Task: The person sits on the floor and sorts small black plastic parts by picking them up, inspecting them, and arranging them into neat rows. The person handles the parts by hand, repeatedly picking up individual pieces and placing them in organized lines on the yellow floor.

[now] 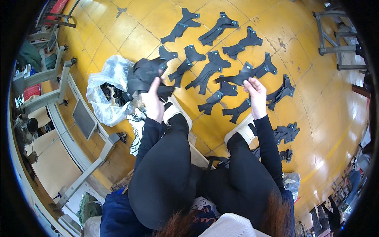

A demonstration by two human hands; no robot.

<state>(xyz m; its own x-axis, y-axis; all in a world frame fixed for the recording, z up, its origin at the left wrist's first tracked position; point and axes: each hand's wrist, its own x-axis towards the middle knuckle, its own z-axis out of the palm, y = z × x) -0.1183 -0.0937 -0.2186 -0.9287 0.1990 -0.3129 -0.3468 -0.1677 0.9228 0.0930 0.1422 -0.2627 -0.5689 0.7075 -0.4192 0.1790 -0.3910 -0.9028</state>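
My left hand (154, 100) is closed on a stack of dark grey fabric pieces (143, 76), its thumb lying over them at the left. The stack hangs just beside an opened clear plastic bag (109, 110). Between the fingertips and thumb of my right hand (257, 94) is one dark fabric piece (238, 78), pinched at its edge above the floor. Beneath and beyond both hands, several similar cut pieces (214, 65) lie in small overlapping groups, with small light labels on some. Dark items show inside the bag's mouth.
Yellow tiled floor (308, 98) spreads around my white shoes (241, 132). A sewing workbench with a metal frame (85, 173) and pedal (85, 118) stands at left. Grey metal stands (327, 35) are at far right. More dark pieces (287, 132) lie beyond my right forearm.
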